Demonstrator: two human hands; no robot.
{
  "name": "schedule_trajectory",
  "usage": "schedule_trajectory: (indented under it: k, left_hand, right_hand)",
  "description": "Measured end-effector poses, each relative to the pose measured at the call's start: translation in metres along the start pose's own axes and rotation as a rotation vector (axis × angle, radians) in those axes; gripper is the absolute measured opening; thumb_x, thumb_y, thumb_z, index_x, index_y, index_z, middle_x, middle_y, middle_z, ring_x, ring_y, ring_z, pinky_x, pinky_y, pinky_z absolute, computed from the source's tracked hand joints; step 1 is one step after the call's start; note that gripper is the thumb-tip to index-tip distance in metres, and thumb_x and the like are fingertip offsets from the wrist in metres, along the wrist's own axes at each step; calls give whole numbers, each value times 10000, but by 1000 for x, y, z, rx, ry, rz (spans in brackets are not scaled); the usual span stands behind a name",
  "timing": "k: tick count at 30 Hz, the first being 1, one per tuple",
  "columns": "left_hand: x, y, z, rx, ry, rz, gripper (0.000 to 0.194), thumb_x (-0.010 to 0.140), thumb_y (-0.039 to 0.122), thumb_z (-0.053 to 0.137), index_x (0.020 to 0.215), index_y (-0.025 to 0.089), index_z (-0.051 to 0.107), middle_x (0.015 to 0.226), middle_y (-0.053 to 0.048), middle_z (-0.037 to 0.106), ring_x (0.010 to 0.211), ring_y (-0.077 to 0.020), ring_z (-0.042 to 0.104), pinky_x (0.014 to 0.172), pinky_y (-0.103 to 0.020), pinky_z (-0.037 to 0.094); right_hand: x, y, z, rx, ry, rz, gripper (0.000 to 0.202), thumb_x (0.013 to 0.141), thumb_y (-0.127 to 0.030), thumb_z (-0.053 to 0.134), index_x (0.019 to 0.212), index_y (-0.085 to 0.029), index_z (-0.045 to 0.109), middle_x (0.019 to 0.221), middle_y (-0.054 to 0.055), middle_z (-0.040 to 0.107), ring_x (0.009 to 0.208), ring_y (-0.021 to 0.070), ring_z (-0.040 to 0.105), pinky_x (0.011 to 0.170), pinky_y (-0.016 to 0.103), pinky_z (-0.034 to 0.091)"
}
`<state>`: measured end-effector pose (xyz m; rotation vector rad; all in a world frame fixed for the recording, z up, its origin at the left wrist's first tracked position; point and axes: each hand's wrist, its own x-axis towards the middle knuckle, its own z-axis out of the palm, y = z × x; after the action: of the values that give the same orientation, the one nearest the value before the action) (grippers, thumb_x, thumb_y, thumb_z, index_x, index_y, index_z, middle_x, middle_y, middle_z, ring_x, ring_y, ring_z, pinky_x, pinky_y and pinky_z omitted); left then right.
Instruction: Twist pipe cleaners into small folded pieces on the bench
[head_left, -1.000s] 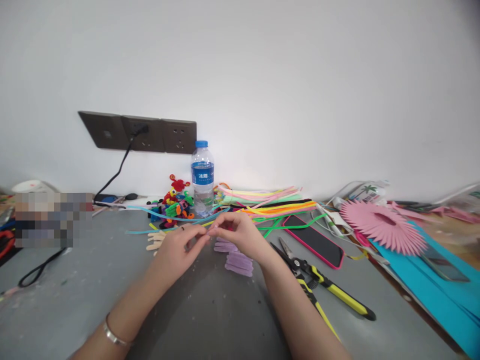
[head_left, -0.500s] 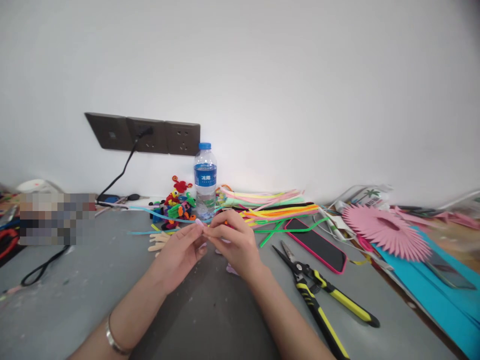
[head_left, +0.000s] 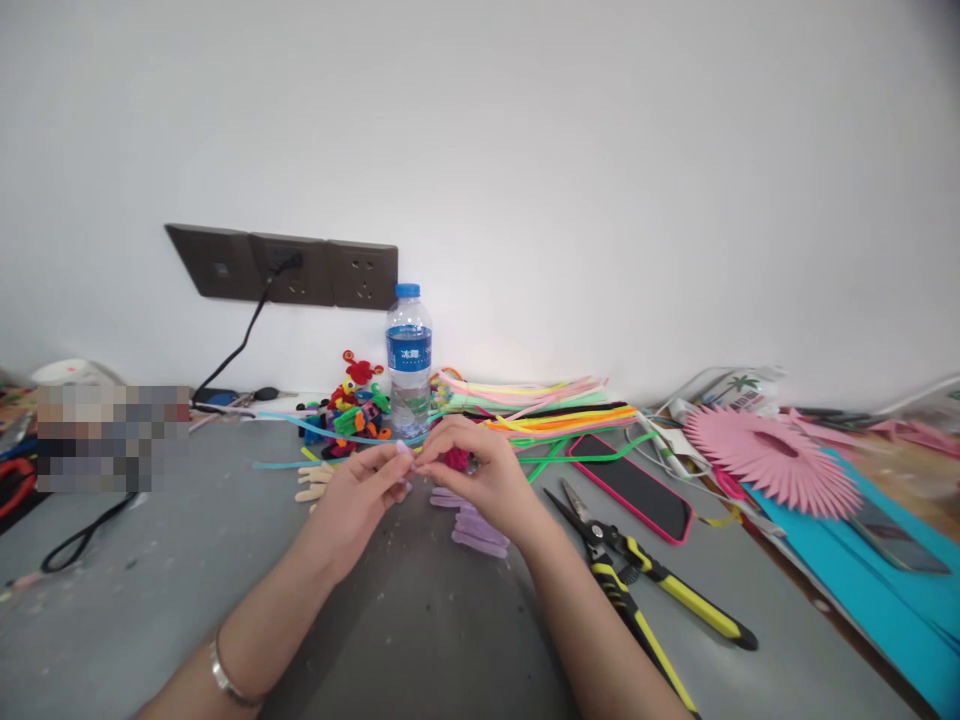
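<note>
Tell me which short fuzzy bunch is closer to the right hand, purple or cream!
The purple bunch, lying just below the right hand. The cream bunch is farther off, beside the left hand.

I have one pipe-cleaner piece (head_left: 403, 447) in my left hand (head_left: 367, 492), right hand (head_left: 491, 470) just beside it. Pipe-cleaner bundle (head_left: 480, 532) on the table (head_left: 420, 630) below right hand. Shears (head_left: 596, 535) further right, smartphone (head_left: 636, 490) behind them. Water bottle (head_left: 410, 378) behind both hands; pipe-cleaner figures (head_left: 352, 415) left of it, pipe-cleaner strands (head_left: 551, 412) right.
</note>
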<state>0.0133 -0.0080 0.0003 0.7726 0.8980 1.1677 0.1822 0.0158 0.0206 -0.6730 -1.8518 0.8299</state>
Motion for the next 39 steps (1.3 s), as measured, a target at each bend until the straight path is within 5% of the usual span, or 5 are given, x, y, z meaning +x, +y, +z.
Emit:
schedule_trajectory:
  k: [14, 22, 25, 28, 39]
  left_hand:
    - [1, 0, 1, -51, -2, 133, 230, 653, 356, 841, 681, 181, 693, 730, 5, 624, 663, -99, 529, 558, -189, 442]
    - [2, 1, -3, 112, 18, 172, 298, 664, 416, 820, 682, 164, 662, 636, 26, 554, 557, -79, 435, 525, -198, 373]
    - [3, 2, -6, 245, -56, 149, 304, 714, 424, 778, 658, 153, 652, 613, 27, 531, 555, -79, 414, 538, -204, 350]
    - [4, 4, -10, 348, -160, 104, 293, 739, 404, 757, 644, 149, 648, 611, 24, 527, 570, -85, 411, 550, -208, 336]
    - [-4, 7, -10, 422, -497, -213, 246, 619, 358, 816, 607, 140, 702, 546, 14, 559, 518, -90, 432, 510, -214, 312]
  right_hand:
    - [-1, 6, 18, 569, 12, 396, 233, 773, -389, 727, 749, -165, 667, 753, 10, 641, 724, 131, 565, 711, 266, 456]
    - [-1, 0, 9, 155, 39, 192, 182, 828, -345, 692, 757, -178, 678, 754, 25, 650, 739, 155, 574, 717, 292, 442]
    - [1, -7, -2, -79, -40, 62, 170, 873, -309, 648, 764, -183, 685, 775, 43, 676, 775, 170, 585, 752, 308, 435]
    - [2, -10, -10, -60, -114, 18, 162, 861, -289, 665, 745, -179, 688, 745, 43, 690, 743, 164, 589, 734, 299, 443]
    - [-5, -11, -14, 462, -423, 332, 240, 676, -231, 829, 836, -164, 663, 722, -19, 617, 677, 108, 542, 679, 238, 434]
